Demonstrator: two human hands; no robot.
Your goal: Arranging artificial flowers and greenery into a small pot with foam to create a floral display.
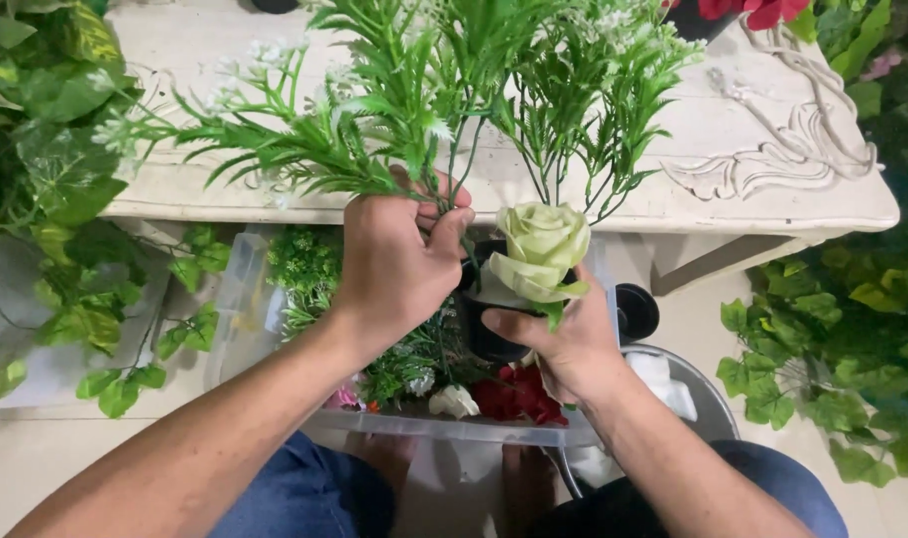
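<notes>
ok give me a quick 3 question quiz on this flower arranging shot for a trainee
1. True or false: the left hand grips the green fern-like stems.
2. What colour is the rose beside the right hand?
A. red
B. pale green
C. blue
3. Fill in: the right hand holds a small ____ pot above the clear plastic bin.

Key
1. true
2. B
3. black
</notes>
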